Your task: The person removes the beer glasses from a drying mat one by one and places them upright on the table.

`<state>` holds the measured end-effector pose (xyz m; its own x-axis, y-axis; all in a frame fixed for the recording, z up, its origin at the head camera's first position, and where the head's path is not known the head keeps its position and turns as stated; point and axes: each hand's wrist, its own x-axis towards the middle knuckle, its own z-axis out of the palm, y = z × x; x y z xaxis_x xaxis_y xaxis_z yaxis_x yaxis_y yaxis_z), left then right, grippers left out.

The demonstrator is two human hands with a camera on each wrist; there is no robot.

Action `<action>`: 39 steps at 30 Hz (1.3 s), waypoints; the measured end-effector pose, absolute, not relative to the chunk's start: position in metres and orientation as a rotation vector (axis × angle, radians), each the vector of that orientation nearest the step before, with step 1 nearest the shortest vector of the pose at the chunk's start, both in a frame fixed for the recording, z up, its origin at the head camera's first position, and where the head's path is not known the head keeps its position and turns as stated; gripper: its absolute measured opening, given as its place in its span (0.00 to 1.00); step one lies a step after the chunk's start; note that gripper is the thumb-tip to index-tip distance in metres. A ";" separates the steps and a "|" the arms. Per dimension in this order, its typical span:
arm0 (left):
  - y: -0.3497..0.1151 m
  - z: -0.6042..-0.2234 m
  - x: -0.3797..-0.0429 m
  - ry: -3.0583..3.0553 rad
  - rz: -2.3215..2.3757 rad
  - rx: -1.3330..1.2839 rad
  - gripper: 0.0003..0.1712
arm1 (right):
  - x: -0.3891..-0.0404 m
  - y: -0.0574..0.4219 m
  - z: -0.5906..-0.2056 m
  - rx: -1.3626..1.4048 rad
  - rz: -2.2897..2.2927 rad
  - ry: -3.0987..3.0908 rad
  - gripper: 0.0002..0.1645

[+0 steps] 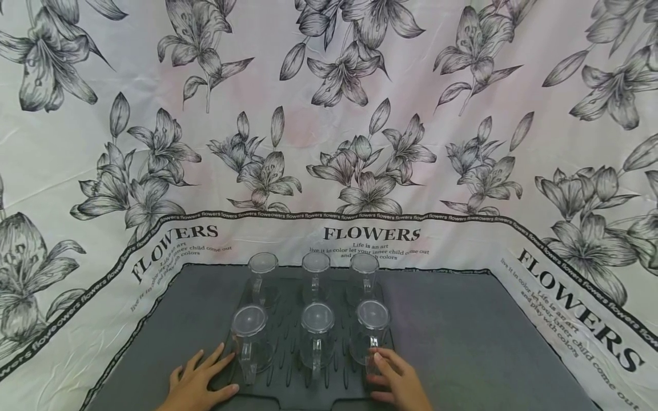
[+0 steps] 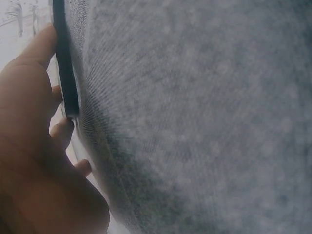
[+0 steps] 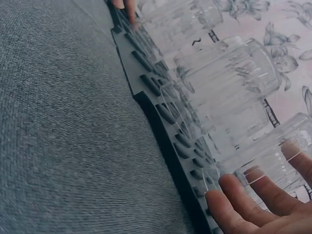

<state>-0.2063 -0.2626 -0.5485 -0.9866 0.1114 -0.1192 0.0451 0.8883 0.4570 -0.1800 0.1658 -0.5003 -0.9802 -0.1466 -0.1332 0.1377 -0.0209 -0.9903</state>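
Observation:
Clear glass mugs stand upside down in two rows on a dark ridged mat [image 1: 289, 365], bases up and handles toward me. My right hand [image 1: 403, 381] holds the handle of the front right mug [image 1: 372, 315] with its fingertips; in the right wrist view, its fingers [image 3: 263, 187] overlap the side of that glass. My left hand [image 1: 195, 379] lies at the mat's left edge, fingers spread, close to the front left mug [image 1: 250, 321]. The left wrist view has the left hand [image 2: 29, 131] beside the mat's dark edge.
The front middle mug [image 1: 317, 317] stands between the outer two, and the back row includes a mug [image 1: 316, 264] behind it. A grey cloth surface [image 1: 462, 331] lies under everything. A white flower-printed curtain [image 1: 288, 240] borders it at the back and sides.

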 end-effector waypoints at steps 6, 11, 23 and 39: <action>-0.262 -0.549 -0.206 2.896 0.706 0.109 0.47 | -0.180 0.164 -0.508 -0.095 -2.145 1.951 0.33; -0.261 -0.550 -0.206 2.890 0.699 0.114 0.47 | -0.180 0.163 -0.512 -0.132 -2.196 1.965 0.31; -0.261 -0.549 -0.207 2.894 0.700 0.092 0.47 | -0.182 0.166 -0.506 -0.125 -2.340 2.055 0.27; -0.261 -0.548 -0.207 2.880 0.700 0.097 0.46 | -0.176 0.171 -0.467 0.027 -2.496 2.337 0.19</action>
<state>-0.2068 -0.2607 -0.5477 -0.9823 0.1043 -0.1554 0.0213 0.8873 0.4607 -0.1762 0.1705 -0.4668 -0.9616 0.2105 0.1760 -0.1894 -0.0452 -0.9809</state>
